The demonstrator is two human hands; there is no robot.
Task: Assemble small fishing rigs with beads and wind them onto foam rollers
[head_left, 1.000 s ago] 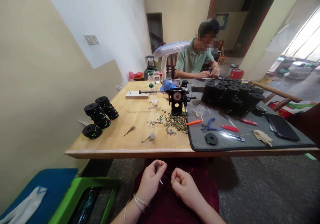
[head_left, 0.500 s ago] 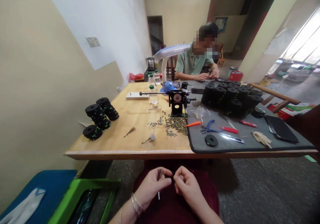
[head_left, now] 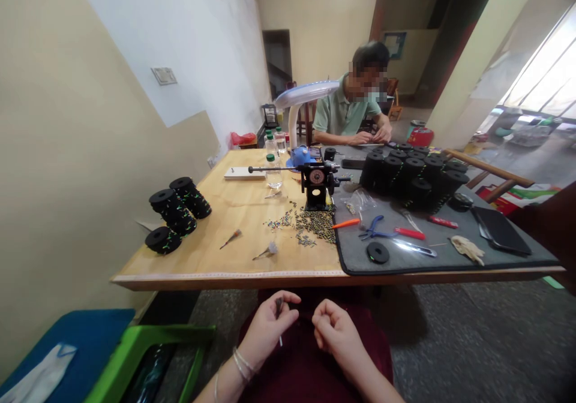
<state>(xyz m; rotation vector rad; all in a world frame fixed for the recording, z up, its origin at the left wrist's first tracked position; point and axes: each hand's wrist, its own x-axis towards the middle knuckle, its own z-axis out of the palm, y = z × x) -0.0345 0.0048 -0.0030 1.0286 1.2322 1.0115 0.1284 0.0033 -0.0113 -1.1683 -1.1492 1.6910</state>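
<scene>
My left hand (head_left: 270, 325) is over my dark red lap, below the table's front edge. Its fingers are curled round a thin rod (head_left: 281, 341), dark at the top with a pale lower end; its kind is unclear. To its right, my right hand (head_left: 335, 331) is closed in a pinch, and anything between its fingertips is too small to make out. A gap separates the two hands. On the table ahead lie two slim feathery-ended pieces (head_left: 265, 250) and a pile of small dark-and-yellow bits (head_left: 317, 224).
A small black winding machine (head_left: 316, 186) and a blue lamp (head_left: 306, 93) stand mid-table. Black foam spools (head_left: 164, 241) are stacked left, more (head_left: 420, 190) on the grey mat. Pliers (head_left: 377, 228) and tweezers (head_left: 414, 247) lie there. Opposite sits a person (head_left: 346, 118) with both hands on the table.
My left hand has moved left and slightly up, away from my right hand, widening the gap between them. The right hand stays nearly in place, still pinched. The view has shifted slightly.
</scene>
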